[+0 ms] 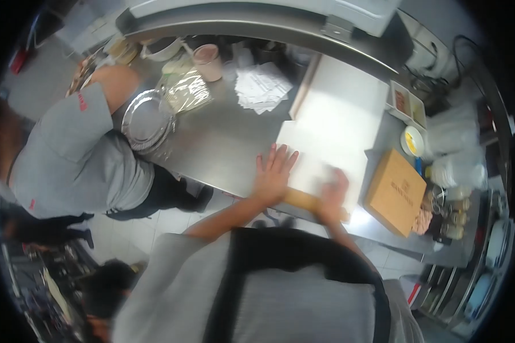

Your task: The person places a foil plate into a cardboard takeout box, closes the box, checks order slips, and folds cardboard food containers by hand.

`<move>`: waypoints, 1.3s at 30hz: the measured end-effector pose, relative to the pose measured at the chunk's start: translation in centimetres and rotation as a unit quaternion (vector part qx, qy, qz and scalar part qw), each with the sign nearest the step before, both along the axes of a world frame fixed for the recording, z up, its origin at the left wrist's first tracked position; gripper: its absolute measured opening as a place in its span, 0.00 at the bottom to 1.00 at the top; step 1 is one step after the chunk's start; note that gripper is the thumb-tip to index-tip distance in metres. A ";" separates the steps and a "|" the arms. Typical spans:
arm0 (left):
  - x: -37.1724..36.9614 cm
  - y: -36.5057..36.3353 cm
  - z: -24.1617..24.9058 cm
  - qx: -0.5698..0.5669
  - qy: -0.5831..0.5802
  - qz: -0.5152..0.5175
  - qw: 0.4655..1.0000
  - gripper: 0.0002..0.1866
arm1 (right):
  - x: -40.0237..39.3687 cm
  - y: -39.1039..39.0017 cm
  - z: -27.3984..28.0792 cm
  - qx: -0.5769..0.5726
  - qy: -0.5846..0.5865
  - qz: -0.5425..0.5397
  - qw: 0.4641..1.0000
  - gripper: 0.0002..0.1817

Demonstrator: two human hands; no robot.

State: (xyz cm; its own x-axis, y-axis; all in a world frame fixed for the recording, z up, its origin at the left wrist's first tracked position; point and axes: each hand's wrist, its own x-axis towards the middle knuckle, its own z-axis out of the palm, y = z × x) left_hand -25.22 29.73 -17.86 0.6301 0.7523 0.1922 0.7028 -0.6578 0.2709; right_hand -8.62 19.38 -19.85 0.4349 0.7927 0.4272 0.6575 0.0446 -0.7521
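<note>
The left hand (273, 171) lies flat with fingers spread, palm pressing the wooden rolling pin (310, 202) at the tabletop (223, 143) near edge. The right hand (333, 197) curls over the pin, blurred, on the pale sheet (326, 137). A cardboard box (395, 191) sits just right; bare steel lies left.

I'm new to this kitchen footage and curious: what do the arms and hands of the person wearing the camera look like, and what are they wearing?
Both forearms are bare, with no long sleeves. The left hand and right hand wear no gloves; the picture is too blurred to tell any rings or a watch. The person wears a short-sleeved grey shirt with a dark apron over it, its straps running over the shoulders.
</note>
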 end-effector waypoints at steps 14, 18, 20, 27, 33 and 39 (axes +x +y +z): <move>-5.0 -5.8 -0.6 0.055 -0.096 -0.316 0.942 0.09 | 0.4 -7.8 5.0 0.050 -0.036 -0.095 0.994 0.15; -11.8 -4.3 -1.0 0.111 -0.055 -0.277 0.953 0.07 | -1.1 -11.0 1.8 -0.005 -0.038 -0.106 0.994 0.16; -15.7 -2.5 -0.9 0.068 0.049 -0.178 0.980 0.10 | -2.3 -11.6 2.6 -0.020 -0.028 -0.105 0.994 0.15; -24.9 1.2 0.2 -0.050 -0.251 0.202 0.945 0.34 | 1.2 -10.0 3.9 0.004 -0.092 -0.117 0.989 0.17; -25.6 -2.6 -1.7 -0.399 -0.475 0.285 0.731 0.45 | 3.6 -6.0 1.7 -0.205 -0.069 -0.190 0.958 0.35; -23.4 -2.4 -3.0 -0.494 -0.595 0.258 0.579 0.32 | -2.2 -11.8 1.2 -0.216 -0.049 -0.207 0.953 0.45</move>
